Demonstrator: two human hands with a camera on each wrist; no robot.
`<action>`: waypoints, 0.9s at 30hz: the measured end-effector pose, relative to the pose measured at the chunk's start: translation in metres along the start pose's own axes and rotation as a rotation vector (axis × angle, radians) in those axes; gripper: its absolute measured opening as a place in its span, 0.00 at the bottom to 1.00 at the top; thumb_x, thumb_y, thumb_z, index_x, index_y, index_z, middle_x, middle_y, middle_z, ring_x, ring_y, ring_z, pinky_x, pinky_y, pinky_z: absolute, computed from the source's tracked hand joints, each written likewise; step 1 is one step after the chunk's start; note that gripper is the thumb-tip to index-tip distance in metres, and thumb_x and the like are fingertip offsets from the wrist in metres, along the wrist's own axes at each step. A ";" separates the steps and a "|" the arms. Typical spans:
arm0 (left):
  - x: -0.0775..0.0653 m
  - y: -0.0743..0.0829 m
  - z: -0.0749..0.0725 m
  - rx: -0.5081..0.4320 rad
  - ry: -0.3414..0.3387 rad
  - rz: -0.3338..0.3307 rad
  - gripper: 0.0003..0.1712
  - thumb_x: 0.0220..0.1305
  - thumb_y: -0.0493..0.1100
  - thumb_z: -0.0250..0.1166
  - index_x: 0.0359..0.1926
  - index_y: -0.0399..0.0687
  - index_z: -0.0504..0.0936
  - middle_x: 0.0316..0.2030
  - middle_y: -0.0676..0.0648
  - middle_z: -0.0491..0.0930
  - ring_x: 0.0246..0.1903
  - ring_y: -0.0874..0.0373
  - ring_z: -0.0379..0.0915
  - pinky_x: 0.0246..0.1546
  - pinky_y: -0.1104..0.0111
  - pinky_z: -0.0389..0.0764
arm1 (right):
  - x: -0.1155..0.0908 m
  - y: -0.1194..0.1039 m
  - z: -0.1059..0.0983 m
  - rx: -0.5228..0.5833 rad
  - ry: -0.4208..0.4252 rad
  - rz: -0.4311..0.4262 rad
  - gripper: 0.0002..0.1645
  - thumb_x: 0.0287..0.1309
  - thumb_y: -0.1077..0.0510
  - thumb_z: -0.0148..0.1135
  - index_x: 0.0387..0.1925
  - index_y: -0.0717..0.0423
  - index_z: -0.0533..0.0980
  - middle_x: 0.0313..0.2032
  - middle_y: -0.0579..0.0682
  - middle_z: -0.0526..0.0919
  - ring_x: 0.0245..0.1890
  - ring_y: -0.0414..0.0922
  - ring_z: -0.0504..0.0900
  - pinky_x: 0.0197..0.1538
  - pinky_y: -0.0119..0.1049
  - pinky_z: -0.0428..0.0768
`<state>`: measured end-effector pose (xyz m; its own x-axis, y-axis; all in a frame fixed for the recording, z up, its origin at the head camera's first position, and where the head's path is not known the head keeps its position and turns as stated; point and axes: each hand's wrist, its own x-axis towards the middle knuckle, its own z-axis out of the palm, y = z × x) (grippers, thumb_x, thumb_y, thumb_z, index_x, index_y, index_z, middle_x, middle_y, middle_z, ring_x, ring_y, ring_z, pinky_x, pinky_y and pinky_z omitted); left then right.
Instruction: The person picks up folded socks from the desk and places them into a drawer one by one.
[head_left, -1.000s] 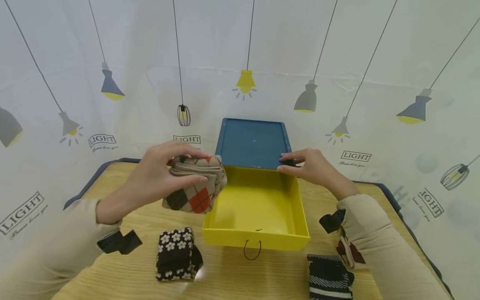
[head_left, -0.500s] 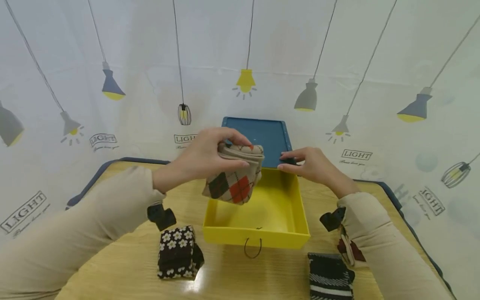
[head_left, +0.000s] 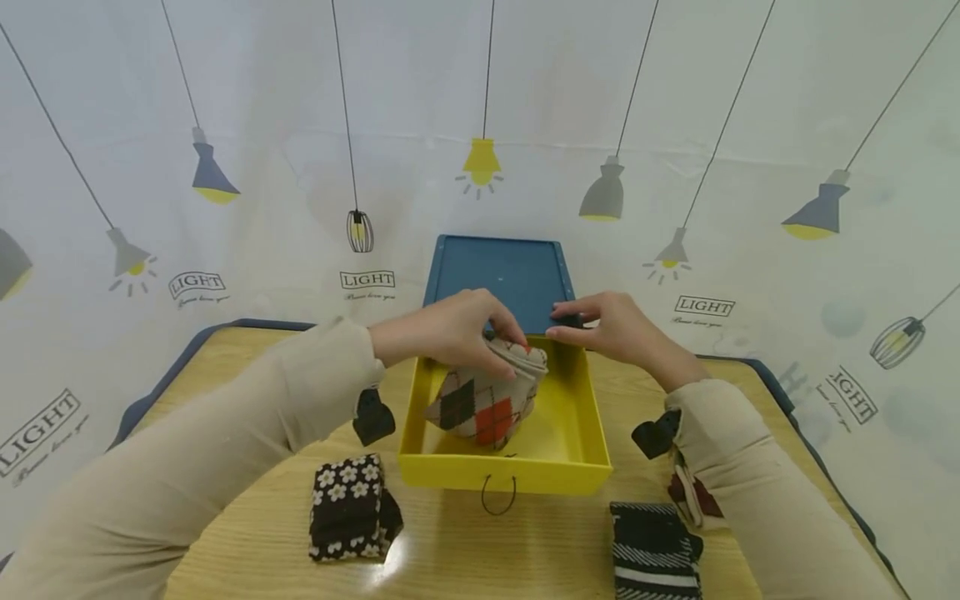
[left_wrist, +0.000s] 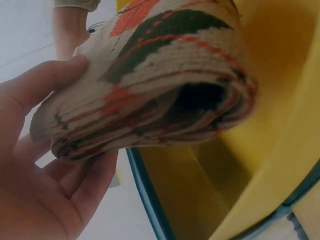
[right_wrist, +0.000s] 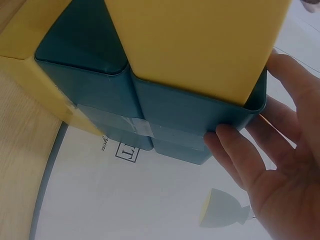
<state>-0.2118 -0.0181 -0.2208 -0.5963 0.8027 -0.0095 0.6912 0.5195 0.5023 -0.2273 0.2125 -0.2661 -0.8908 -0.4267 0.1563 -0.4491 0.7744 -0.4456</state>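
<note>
A folded pair of beige argyle socks [head_left: 487, 404] hangs tilted inside the pulled-out yellow drawer [head_left: 506, 477], pinched by my left hand [head_left: 461, 329] between thumb and fingers. From the left wrist, the socks [left_wrist: 170, 55] show layered folds, with the thumb on one face and the fingertips under the other. My right hand [head_left: 622, 337] grips the near right corner of the blue drawer case [head_left: 498, 283]. In the right wrist view its fingers [right_wrist: 242, 155] bend against the teal case [right_wrist: 185, 117], which has the yellow drawer sticking out of it.
Black floral socks [head_left: 347, 508] lie folded left of the drawer on the wooden table [head_left: 442, 554]. Black and white striped socks [head_left: 654, 550] lie at right, beside a maroon and beige folded pair [head_left: 697, 500] partly behind my sleeve. A cord loop [head_left: 498, 513] hangs from the drawer front.
My left hand has carried the argyle socks rightward over the drawer, then lowered them into it. My right hand keeps its hold at the case corner.
</note>
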 end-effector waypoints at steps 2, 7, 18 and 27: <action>0.004 0.000 0.002 -0.018 -0.012 -0.006 0.16 0.49 0.43 0.68 0.42 0.49 0.82 0.36 0.54 0.78 0.37 0.62 0.70 0.36 0.71 0.73 | 0.000 -0.001 0.000 0.001 0.001 -0.003 0.22 0.53 0.50 0.60 0.47 0.59 0.77 0.51 0.55 0.75 0.43 0.56 0.77 0.42 0.45 0.77; 0.015 0.002 0.005 -0.088 -0.031 -0.019 0.17 0.48 0.44 0.69 0.42 0.49 0.82 0.36 0.54 0.77 0.38 0.62 0.70 0.39 0.71 0.73 | 0.000 -0.001 0.000 -0.001 0.003 -0.012 0.22 0.53 0.51 0.61 0.47 0.59 0.77 0.50 0.54 0.75 0.42 0.55 0.78 0.40 0.44 0.78; 0.027 -0.004 0.023 -0.428 -0.111 -0.106 0.18 0.50 0.38 0.67 0.45 0.43 0.79 0.35 0.50 0.79 0.35 0.59 0.72 0.34 0.73 0.74 | -0.002 0.000 -0.001 -0.003 -0.001 -0.004 0.22 0.53 0.51 0.60 0.47 0.60 0.76 0.51 0.56 0.75 0.43 0.57 0.77 0.40 0.45 0.77; 0.027 -0.006 0.027 -0.546 -0.100 -0.165 0.18 0.52 0.38 0.65 0.46 0.41 0.78 0.32 0.48 0.76 0.26 0.59 0.68 0.24 0.72 0.72 | 0.000 -0.001 -0.001 0.009 0.003 -0.018 0.21 0.53 0.53 0.61 0.47 0.59 0.77 0.50 0.55 0.75 0.43 0.57 0.77 0.40 0.45 0.78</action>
<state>-0.2209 0.0086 -0.2473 -0.6183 0.7616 -0.1940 0.2658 0.4349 0.8603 -0.2267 0.2127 -0.2645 -0.8826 -0.4394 0.1670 -0.4648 0.7623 -0.4505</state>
